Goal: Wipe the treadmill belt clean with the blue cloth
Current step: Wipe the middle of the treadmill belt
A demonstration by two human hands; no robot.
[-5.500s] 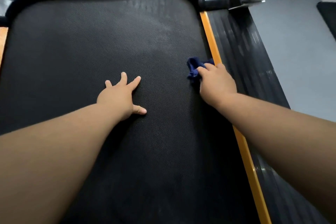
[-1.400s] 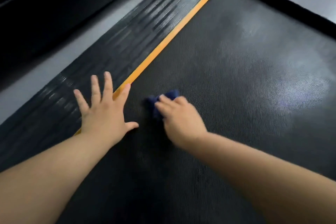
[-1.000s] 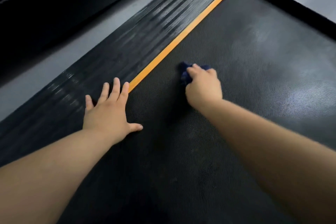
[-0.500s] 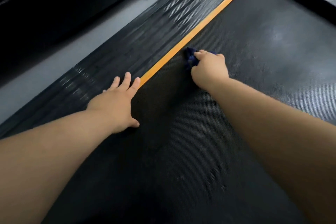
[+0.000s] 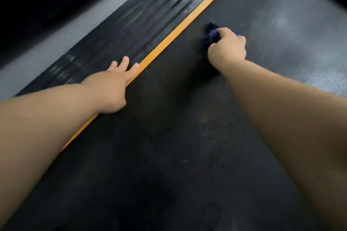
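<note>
Closest to me the belt (image 5: pixel 169 155) is dark and finely textured, with a few pale specks and dull smudges between the two forearms. I would say that patch needs a pass.

A little further on, the left hand (image 5: pixel 112 88) lies flat across the orange stripe (image 5: pixel 169 41), fingers straight and slightly spread, tips on the ribbed rail (image 5: pixel 131 24). It holds nothing and looks like a prop for the person's weight.

Beyond it and to the right, the right hand (image 5: pixel 228 48) has its fingers curled tight round the cloth (image 5: pixel 211 35). The cloth is bunched into a wad and pressed on the belt, near the stripe but not touching it. Only a little blue shows past the knuckles.

Further off, the belt shows a grey sheen (image 5: pixel 281 20).

To wipe well from here, I would open the wad so that more cloth meets the surface. Press evenly and pull long, overlapping strokes along the belt. Take one stroke right against the stripe, where dirt tends to collect. The left hand should stay planted so the reach doesn't wobble.
</note>
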